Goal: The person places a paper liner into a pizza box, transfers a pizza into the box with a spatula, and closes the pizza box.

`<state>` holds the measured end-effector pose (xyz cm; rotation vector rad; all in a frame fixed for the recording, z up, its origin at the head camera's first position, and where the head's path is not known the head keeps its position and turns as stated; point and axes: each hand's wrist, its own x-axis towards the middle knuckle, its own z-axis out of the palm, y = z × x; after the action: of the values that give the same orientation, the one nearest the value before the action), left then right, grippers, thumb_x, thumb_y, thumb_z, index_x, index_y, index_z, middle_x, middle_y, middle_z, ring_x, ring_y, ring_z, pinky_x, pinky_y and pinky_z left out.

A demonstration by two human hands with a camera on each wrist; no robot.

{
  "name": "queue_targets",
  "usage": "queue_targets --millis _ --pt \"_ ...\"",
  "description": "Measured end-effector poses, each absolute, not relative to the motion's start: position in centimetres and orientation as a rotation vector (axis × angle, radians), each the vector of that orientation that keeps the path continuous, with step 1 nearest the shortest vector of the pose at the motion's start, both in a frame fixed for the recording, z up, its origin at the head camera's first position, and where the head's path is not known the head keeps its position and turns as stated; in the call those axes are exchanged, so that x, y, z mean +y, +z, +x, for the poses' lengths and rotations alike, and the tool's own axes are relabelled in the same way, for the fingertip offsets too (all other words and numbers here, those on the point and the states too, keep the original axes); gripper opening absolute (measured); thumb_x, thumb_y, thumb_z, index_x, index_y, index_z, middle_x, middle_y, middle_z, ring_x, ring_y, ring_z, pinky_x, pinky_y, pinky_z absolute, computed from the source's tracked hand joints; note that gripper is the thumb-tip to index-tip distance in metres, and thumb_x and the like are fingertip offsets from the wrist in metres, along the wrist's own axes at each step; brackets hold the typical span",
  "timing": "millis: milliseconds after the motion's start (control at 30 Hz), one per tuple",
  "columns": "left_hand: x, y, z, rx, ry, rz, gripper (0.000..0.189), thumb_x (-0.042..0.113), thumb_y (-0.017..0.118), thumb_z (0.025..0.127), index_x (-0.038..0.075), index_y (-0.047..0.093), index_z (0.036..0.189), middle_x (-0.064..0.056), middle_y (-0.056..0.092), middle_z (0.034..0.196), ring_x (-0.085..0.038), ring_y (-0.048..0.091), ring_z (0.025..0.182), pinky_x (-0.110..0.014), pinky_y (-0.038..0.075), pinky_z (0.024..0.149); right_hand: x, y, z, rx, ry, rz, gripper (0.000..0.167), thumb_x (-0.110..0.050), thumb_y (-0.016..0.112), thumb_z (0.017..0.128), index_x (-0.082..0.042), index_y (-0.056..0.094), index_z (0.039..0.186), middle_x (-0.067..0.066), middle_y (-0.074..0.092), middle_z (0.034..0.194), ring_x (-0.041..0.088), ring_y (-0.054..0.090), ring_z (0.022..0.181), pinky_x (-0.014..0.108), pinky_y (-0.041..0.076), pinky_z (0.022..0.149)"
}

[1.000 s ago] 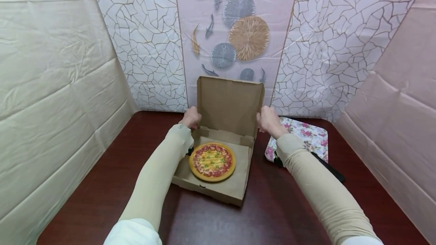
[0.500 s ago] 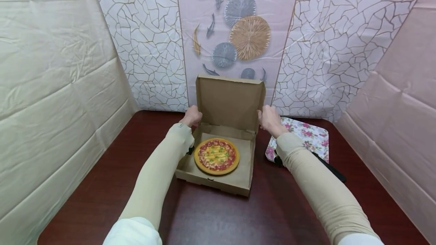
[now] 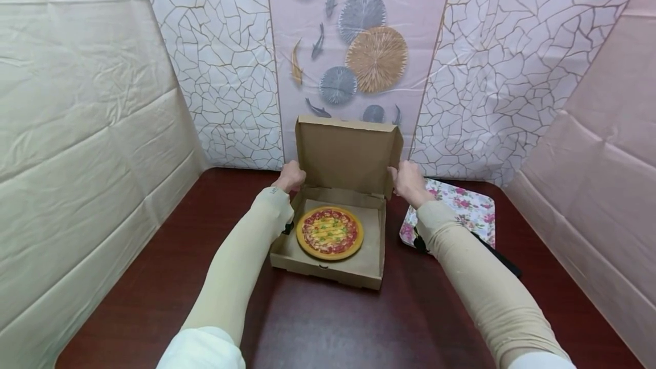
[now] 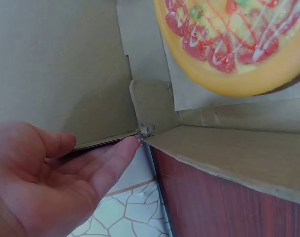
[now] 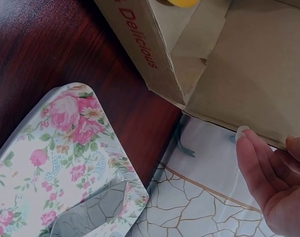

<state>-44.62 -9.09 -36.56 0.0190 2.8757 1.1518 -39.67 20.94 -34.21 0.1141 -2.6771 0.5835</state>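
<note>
A cardboard pizza box (image 3: 328,273) stands open on the table, its lid (image 3: 348,155) raised at the back. Inside, on a paper liner, lies a round pizza (image 3: 329,233) with red slices, yellow topping and green bits. My left hand (image 3: 291,176) pinches the lid's left edge near the hinge corner; in the left wrist view the thumb of that hand (image 4: 51,182) is on the inner face and the fingers are behind. At the opposite edge, my right hand (image 3: 408,181) grips the lid between thumb and fingers, seen in the right wrist view beside the lid (image 5: 268,74).
Right of the box lies a floral tray (image 3: 461,204). A black handle (image 3: 497,254) sticks out past its front edge, and a broad shiny blade (image 5: 90,212) rests on the tray. Patterned cloth (image 3: 230,73) hangs behind the dark red table (image 3: 328,329).
The box and pizza have shifted back and slightly right, and the box has turned squarer to me. The lid's top edge leans further forward. Both hands keep their hold on the lid.
</note>
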Motion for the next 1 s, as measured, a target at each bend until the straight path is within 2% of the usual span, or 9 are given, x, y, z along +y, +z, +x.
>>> queue_targets --millis 100,200,367,467,533,633,733,833,1000 --pt "-9.2 -36.6 -44.5 2.858 1.163 0.031 0.022 0.006 0.038 0.096 -0.006 0.052 0.107 -0.023 0.061 0.105 -0.024 0.065 0.073 -0.036 0.058 0.075 20.9 -34.3 -39.7 -2.679 0.596 0.116 0.040 -0.025 0.053 0.098 0.002 0.061 0.069 0.019 0.066 0.063 0.039 0.068 0.065 0.049 0.054 0.075" --pt "-9.2 -36.5 -44.4 2.841 1.171 0.044 0.025 0.006 0.036 0.096 -0.007 0.051 0.111 -0.022 0.060 0.100 -0.024 0.063 0.075 -0.039 0.058 0.079 20.9 -34.2 -39.7 -2.685 0.618 0.118 0.041 -0.026 0.053 0.099 0.000 0.060 0.068 0.017 0.065 0.060 0.034 0.067 0.058 0.047 0.054 0.072" --pt "-9.3 -36.2 -44.5 2.839 1.179 0.076 0.038 0.010 0.035 0.099 -0.009 0.044 0.130 -0.029 0.054 0.126 -0.029 0.066 0.083 -0.041 0.057 0.082 20.5 -33.9 -39.6 -2.667 0.710 0.156 0.035 -0.025 0.049 0.100 -0.001 0.056 0.075 0.013 0.065 0.056 0.019 0.062 0.042 0.037 0.053 0.058" --pt "-9.3 -36.2 -44.6 2.831 1.176 0.080 0.040 0.010 0.036 0.099 -0.008 0.042 0.134 -0.029 0.047 0.138 -0.032 0.069 0.089 -0.038 0.058 0.079 20.4 -33.9 -39.5 -2.678 0.795 0.180 0.026 -0.020 0.046 0.100 0.001 0.055 0.089 0.013 0.065 0.059 0.015 0.060 0.038 0.031 0.051 0.047" --pt "-9.3 -36.3 -44.7 2.822 1.174 0.082 0.038 0.009 0.036 0.098 -0.008 0.044 0.131 -0.028 0.047 0.138 -0.033 0.070 0.091 -0.037 0.058 0.077 20.3 -34.0 -39.4 -2.691 0.841 0.192 0.025 -0.017 0.046 0.099 0.006 0.054 0.104 0.014 0.065 0.061 0.014 0.059 0.038 0.029 0.050 0.042" --pt "-9.4 -36.3 -44.6 2.760 1.233 0.102 0.042 0.009 0.035 0.098 -0.007 0.041 0.137 -0.029 0.047 0.138 -0.037 0.068 0.097 -0.038 0.058 0.078 20.4 -34.1 -39.2 -2.712 0.905 0.197 0.041 -0.014 0.045 0.097 0.009 0.043 0.132 0.016 0.066 0.064 0.015 0.060 0.038 0.030 0.050 0.041" --pt "-9.7 -36.4 -44.4 2.672 1.319 0.122 0.049 0.009 0.035 0.099 -0.004 0.031 0.146 -0.029 0.045 0.140 -0.040 0.064 0.105 -0.041 0.057 0.082 20.6 -34.2 -39.1 -2.733 0.963 0.213 0.056 -0.011 0.045 0.095 0.007 0.028 0.145 0.019 0.067 0.066 0.017 0.061 0.039 0.032 0.051 0.041" --pt "-9.9 -36.3 -44.2 2.623 1.359 0.151 0.053 0.009 0.035 0.098 -0.002 0.024 0.150 -0.029 0.045 0.140 -0.042 0.061 0.108 -0.043 0.056 0.085 20.9 -34.5 -39.0 -2.746 0.996 0.236 0.049 -0.009 0.046 0.093 0.006 0.035 0.138 0.020 0.067 0.068 0.019 0.063 0.042 0.033 0.052 0.042" --pt "-10.3 -36.4 -44.1 2.604 1.355 0.220 0.055 0.002 0.039 0.094 0.000 0.028 0.148 -0.030 0.051 0.133 -0.047 0.059 0.109 -0.046 0.055 0.089 21.2 -34.8 -38.5 -2.775 1.018 0.292 0.030 -0.006 0.050 0.091 0.007 0.044 0.117 0.021 0.067 0.068 0.030 0.067 0.048 0.033 0.053 0.043"
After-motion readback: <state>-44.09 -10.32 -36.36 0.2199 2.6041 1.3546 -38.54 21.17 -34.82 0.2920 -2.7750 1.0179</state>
